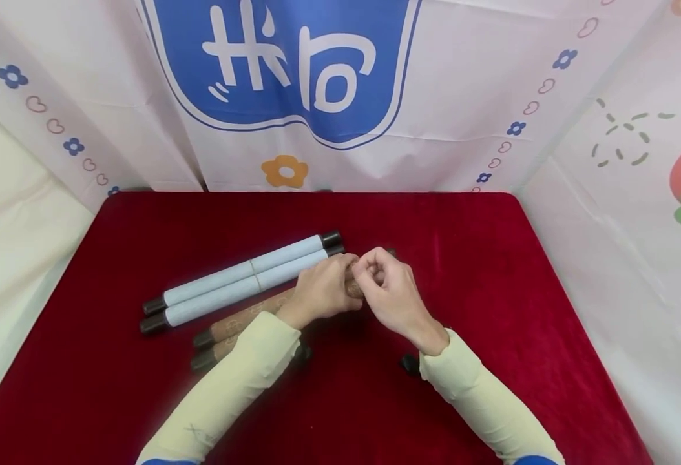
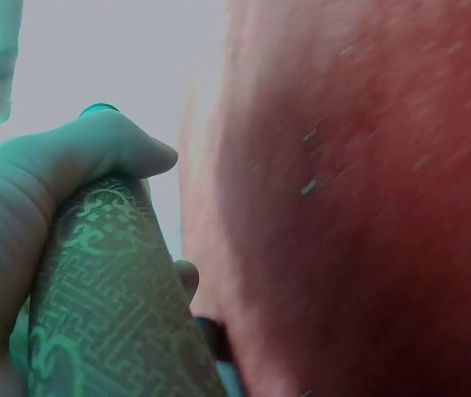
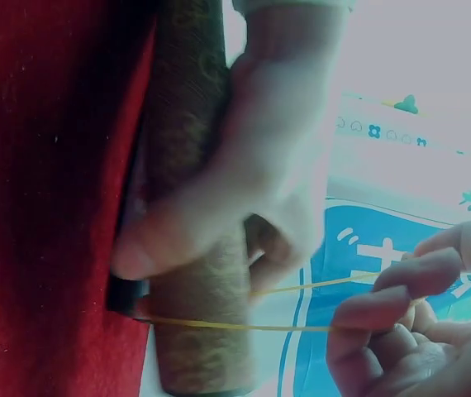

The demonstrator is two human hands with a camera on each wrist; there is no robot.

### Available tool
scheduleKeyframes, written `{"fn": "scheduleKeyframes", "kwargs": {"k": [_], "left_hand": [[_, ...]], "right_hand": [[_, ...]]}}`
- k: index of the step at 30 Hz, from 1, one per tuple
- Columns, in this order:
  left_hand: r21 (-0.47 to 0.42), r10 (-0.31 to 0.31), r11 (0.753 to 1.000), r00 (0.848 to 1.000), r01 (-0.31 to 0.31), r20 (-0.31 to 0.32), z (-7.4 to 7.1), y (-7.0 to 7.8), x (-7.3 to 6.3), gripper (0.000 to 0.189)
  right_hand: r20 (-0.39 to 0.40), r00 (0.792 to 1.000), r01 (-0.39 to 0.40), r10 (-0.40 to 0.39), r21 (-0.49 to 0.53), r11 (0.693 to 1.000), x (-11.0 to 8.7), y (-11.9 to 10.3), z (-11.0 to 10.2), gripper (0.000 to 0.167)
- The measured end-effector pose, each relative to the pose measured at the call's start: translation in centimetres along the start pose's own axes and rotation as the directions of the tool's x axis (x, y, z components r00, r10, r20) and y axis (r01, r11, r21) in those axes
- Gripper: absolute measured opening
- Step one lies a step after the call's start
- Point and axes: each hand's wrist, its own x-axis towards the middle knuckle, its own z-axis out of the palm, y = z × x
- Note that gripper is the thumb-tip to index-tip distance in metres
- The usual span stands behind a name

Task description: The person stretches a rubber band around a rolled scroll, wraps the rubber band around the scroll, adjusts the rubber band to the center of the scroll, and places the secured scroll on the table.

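Note:
My left hand grips a pair of brown patterned scrolls with dark end knobs, near their right ends. In the left wrist view, the thumb lies across the patterned scroll. A thin yellow rubber band crosses the brown scroll in the right wrist view. My right hand pinches that band between thumb and fingers and stretches it out from the scroll. How the band passes round the far side of the scrolls is hidden.
Behind the brown pair, two light blue scrolls with black end knobs lie side by side, a thin band round their middle. All are on a red cloth-covered table. White printed curtains stand behind and at the sides.

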Motion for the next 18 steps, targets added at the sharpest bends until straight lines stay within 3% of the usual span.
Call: {"fn": "scheduleKeyframes", "kwargs": {"k": [2, 5, 9, 12, 15, 18], "left_hand": [[-0.036, -0.004, 0.999, 1.0, 0.003, -0.022, -1.1, -0.5, 0.3, 0.069], [-0.165, -0.015, 0.986, 0.999, 0.007, -0.049, -3.5, -1.4, 0.5, 0.072], [-0.404, -0.004, 0.915, 1.0, 0.005, 0.002, -7.3, -2.9, 0.3, 0.074], [-0.493, 0.0, 0.87, 0.998, 0.029, 0.058, -10.0, -3.9, -0.1, 0.075], [-0.493, -0.051, 0.867, 0.997, 0.074, 0.062, -12.0, -4.5, -0.3, 0.08], [-0.472, -0.114, 0.874, 0.993, 0.117, 0.036, -13.0, -4.5, -0.1, 0.081]], "right_hand": [[0.019, 1.0, 0.006, -0.006, -0.007, 1.0, -0.2, 0.1, 0.0, 0.009], [0.055, 0.998, 0.016, -0.014, -0.032, 0.999, -0.4, 0.4, 0.0, 0.008], [0.156, 0.987, 0.045, -0.03, -0.092, 0.995, -0.4, 1.3, -0.1, 0.005], [0.25, 0.968, 0.08, -0.033, -0.181, 0.98, 0.0, 2.2, -0.1, 0.002], [0.326, 0.945, 0.141, -0.033, -0.314, 0.939, 0.5, 3.4, 0.3, 0.007], [0.385, 0.923, 0.23, -0.029, -0.49, 0.841, 0.7, 4.0, 1.1, 0.019]]}}
